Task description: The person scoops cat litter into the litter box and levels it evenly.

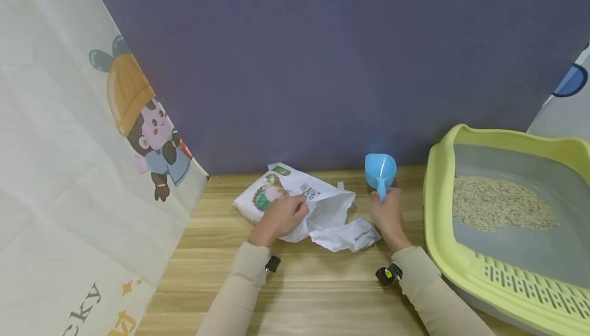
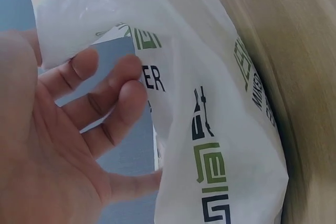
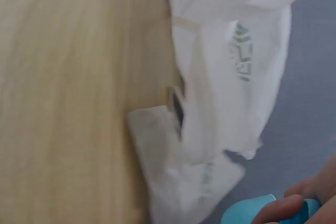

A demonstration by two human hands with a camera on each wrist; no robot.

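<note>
A white printed plastic bag [image 1: 329,208] lies on its side on the wooden surface, its torn mouth toward the right. At its upper edge is my left hand [image 1: 285,215], pinching the film between thumb and forefinger. In the left wrist view the other fingers [image 2: 126,108] are loosely bent beside the bag, and the thumb is mostly hidden. My right hand [image 1: 388,213] grips the handle of a light blue scoop [image 1: 380,168], whose bowl appears to hold nothing. The scoop's bowl edge [image 3: 244,211] shows low in the right wrist view, near the bag's torn flap [image 3: 178,182].
To the right stands a yellow-rimmed litter box [image 1: 435,213] with a grey pan and a patch of pale pellet litter [image 1: 502,205]. A dark blue-grey wall panel [image 1: 322,69] rises behind the bag. A printed white sheet [image 1: 55,146] hangs at the left.
</note>
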